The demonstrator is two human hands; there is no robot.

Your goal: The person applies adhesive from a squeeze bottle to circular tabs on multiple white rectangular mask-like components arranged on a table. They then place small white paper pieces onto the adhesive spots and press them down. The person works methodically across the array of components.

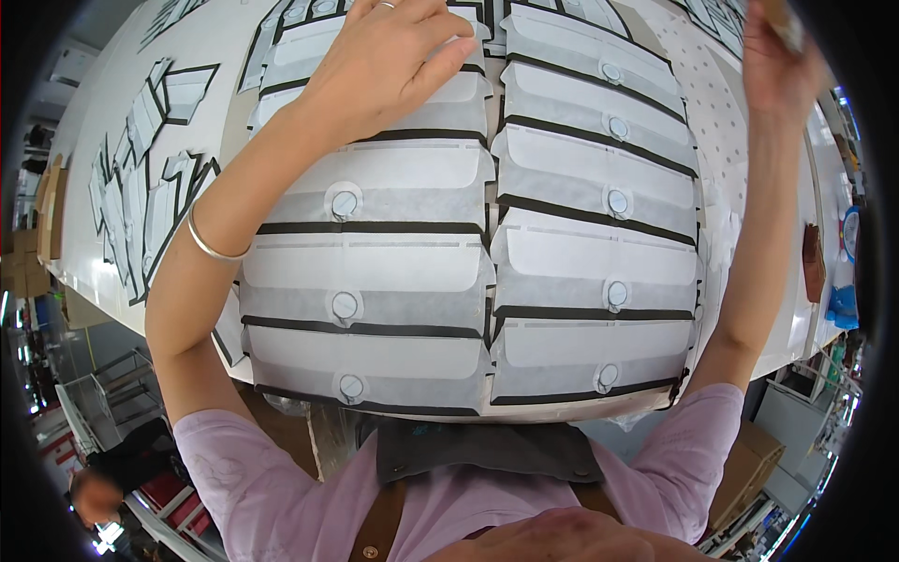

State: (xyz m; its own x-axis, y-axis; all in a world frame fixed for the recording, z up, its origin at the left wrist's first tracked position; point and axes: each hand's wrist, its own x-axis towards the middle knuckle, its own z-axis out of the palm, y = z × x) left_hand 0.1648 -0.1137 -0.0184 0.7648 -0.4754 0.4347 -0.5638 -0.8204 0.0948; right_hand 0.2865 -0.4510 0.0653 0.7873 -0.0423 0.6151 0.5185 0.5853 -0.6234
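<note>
Two columns of overlapping white-and-grey flat panels lie before me, the left column (365, 262) and the right column (595, 253). Each panel has a flap shape and a black edge strip, and most show a small round disc. Over the upper part of the left column is my left hand (389, 61), with a ring; its thumb and forefinger are brought together, and anything between them is hidden. Raised at the upper right, my right hand (779, 75) is closed around a blurred brown-and-whitish object (785, 26) whose kind I cannot make out.
Loose black-edged pieces (140, 183) lie in heaps on the white table (84, 239) at the left. A dotted sheet (712, 112) is right of the columns. A brown block (813, 262) and blue item (843, 307) are at the right edge. Another person (98, 496) is at lower left.
</note>
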